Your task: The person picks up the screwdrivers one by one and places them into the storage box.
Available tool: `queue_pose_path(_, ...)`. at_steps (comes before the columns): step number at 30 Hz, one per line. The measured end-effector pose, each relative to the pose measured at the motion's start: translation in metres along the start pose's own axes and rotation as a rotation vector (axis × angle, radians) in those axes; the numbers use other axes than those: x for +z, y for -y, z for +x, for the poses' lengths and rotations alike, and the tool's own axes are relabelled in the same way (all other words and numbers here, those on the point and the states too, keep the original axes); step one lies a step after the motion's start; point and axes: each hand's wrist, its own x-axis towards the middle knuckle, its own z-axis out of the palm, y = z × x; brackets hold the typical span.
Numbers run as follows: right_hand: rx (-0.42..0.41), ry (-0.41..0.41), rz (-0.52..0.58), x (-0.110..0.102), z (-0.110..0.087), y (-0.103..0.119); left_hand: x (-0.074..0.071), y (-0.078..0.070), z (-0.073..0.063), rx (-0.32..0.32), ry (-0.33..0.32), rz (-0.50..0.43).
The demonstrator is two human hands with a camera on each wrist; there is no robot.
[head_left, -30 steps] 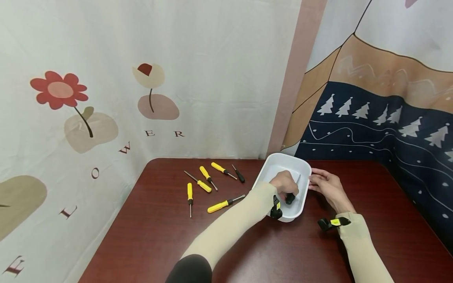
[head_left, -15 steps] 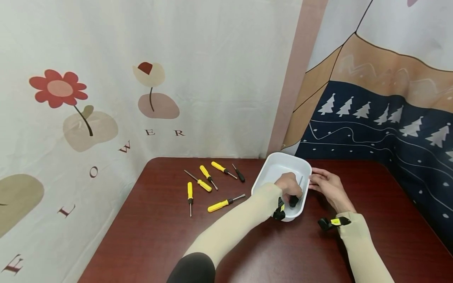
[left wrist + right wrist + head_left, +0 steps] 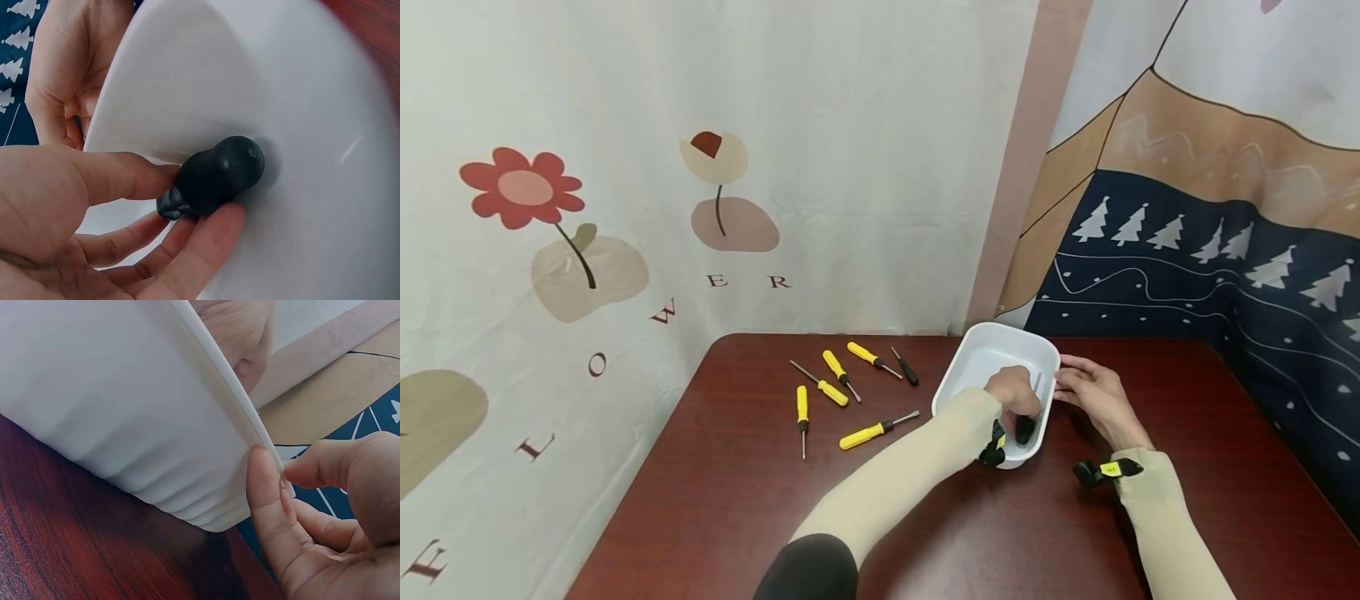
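Note:
Inside a white plastic tub [image 3: 964, 360], my left hand [image 3: 1012, 388] holds a screwdriver by its black handle [image 3: 222, 172], thumb on one side and fingers on the other. The handle's rounded end lies close to the tub wall in the left wrist view. A bit of the grey shaft [image 3: 1037, 382] shows beyond my knuckles in the head view; the rest is hidden. At the tub's right side, my right hand [image 3: 1099, 398] pinches the rim [image 3: 240, 394] between thumb and index finger.
Left of the tub, several yellow-handled screwdrivers [image 3: 862, 437] lie scattered on the dark red-brown table [image 3: 722, 500]. A small black screwdriver [image 3: 908, 372] lies nearest the tub, towards the back. A printed curtain [image 3: 880, 167] hangs behind the table.
My left hand has shifted slightly to the right inside the tub, and the screwdriver's black handle has moved right and a little nearer. My right hand stays at the rim.

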Motion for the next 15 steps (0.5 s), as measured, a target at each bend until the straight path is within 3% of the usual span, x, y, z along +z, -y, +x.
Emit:
queue_pose_path(7, -0.005, 0.007, 0.016, 0.0003, 0.0006, -0.001, 0.0018, 0.001, 0.0028, -0.039, 0.047, -0.083)
queue_pose_path(15, -0.002, 0.006, 0.006, 0.0008, 0.001, -0.0004, 0.0011, 0.0034, 0.0044, -0.032, 0.059, -0.121)
